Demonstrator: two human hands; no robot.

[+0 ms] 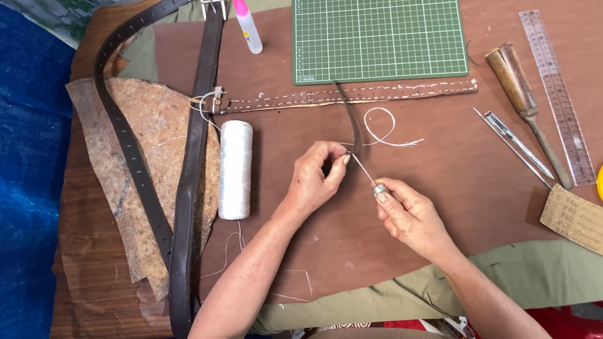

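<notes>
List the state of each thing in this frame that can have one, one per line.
left hand: pinching the thin dark strap
right hand: gripping an awl, tip at the strap
thread spool: lying on its side, wound full
stitched strip: flat, loose thread beside it
glue bottle: capped
wooden-handled tool: lying unused
dark belts: laid out flat

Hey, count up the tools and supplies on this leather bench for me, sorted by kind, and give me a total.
Dark leather belts and straps: 3, two long belts and the thin strip pinched by the left hand
Stitched strap: 1
Awls: 2, one in the right hand, one wooden-handled
Thread spool: 1
Cutting mat: 1
Clear ruler: 1
Glue bottle: 1
Sandpaper piece: 1
Metal dividers: 1
Total: 12
</notes>
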